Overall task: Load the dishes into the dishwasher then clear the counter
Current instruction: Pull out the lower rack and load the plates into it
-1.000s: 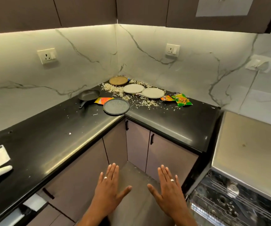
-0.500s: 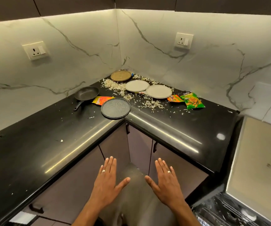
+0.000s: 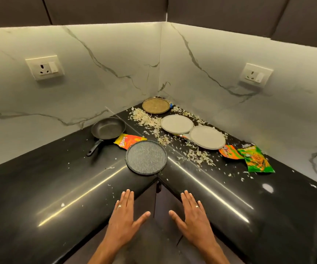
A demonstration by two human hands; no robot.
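1. Your left hand (image 3: pixel 124 220) and right hand (image 3: pixel 193 221) hover flat, fingers straight, each grip empty.
2. At 12 o'clock on the tabletop (image 3: pixel 58 187): speckled dark plate (image 3: pixel 146 157), two grey plates (image 3: pixel 177 123) (image 3: pixel 207 137), brown plate (image 3: pixel 156 105).
3. At 11 o'clock: black pan (image 3: pixel 108 128).
4. Your forearms are cut off below; the orange wrapper (image 3: pixel 128 140) hides partly under the dark plate.

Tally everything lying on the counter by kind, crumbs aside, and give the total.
Plates: 4, dark speckled plate, brown plate, two pale plates
Frying pan: 1
Snack packets: 3, yellow-orange, orange, green
Total: 8
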